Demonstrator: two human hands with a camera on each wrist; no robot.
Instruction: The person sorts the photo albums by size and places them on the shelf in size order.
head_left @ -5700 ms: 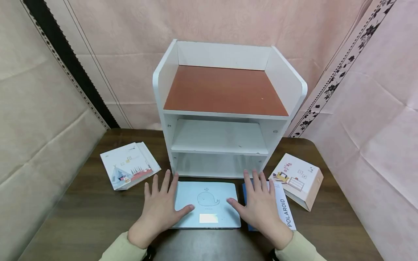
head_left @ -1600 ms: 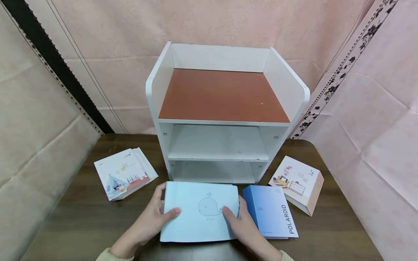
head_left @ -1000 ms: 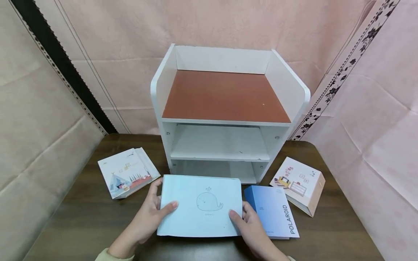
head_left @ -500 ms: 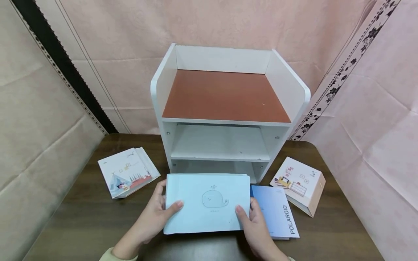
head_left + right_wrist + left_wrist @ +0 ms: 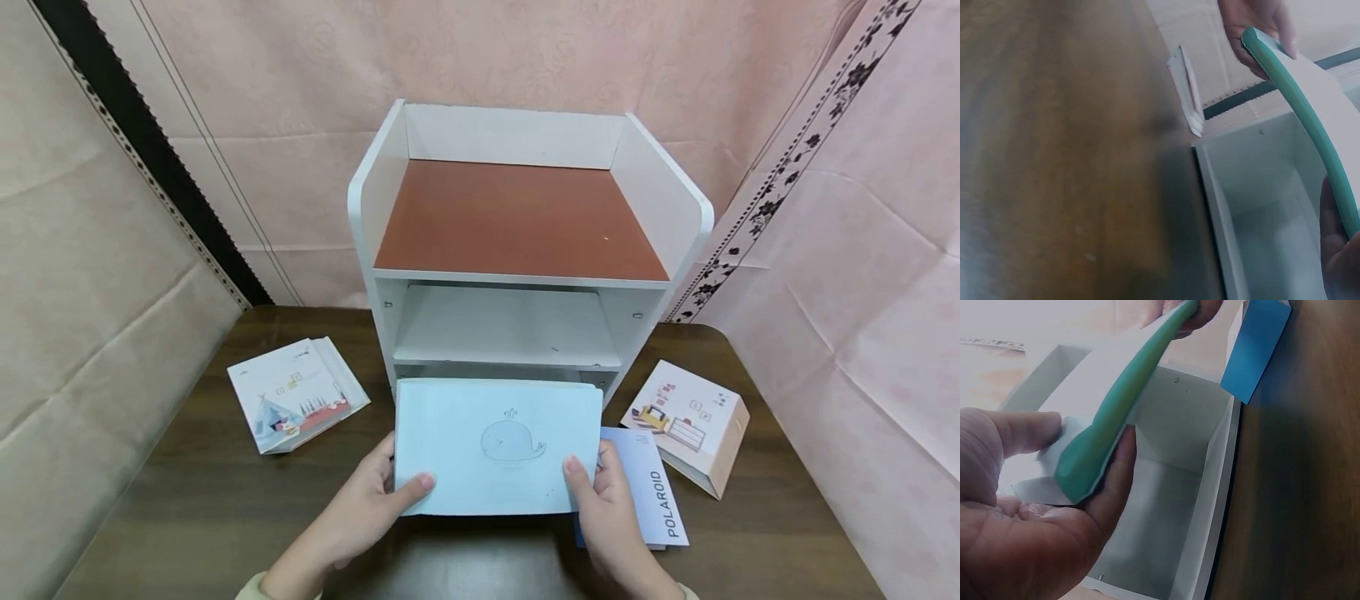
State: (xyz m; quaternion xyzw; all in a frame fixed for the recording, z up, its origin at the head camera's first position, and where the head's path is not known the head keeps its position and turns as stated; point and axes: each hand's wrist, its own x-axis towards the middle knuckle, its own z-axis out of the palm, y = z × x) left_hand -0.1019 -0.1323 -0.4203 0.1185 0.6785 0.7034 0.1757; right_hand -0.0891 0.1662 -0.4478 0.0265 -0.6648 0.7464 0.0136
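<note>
A light blue book (image 5: 498, 446) with a small whale drawing on its cover is held up in front of the shelf. My left hand (image 5: 372, 500) grips its left edge, thumb on top and fingers underneath. At the right edge my right hand (image 5: 609, 508) holds it the same way. In the left wrist view the book's green edge (image 5: 1124, 394) bows slightly between the two hands. The white shelf unit (image 5: 378, 321) stands behind, and the book covers most of its lowest compartment in the head view.
A blue book marked POLAROID (image 5: 651, 492) lies partly behind my right hand. A thick white book (image 5: 686, 417) is farther right. On the left, white books with a tent picture (image 5: 288, 400) lie on the brown wooden table (image 5: 180, 517). Pink cloth (image 5: 517, 50) hangs behind.
Both hands first lay spread, left over the whale book and right over the POLAROID book. They then lifted the whale book; over the last second it moved right and forward toward the shelf.
</note>
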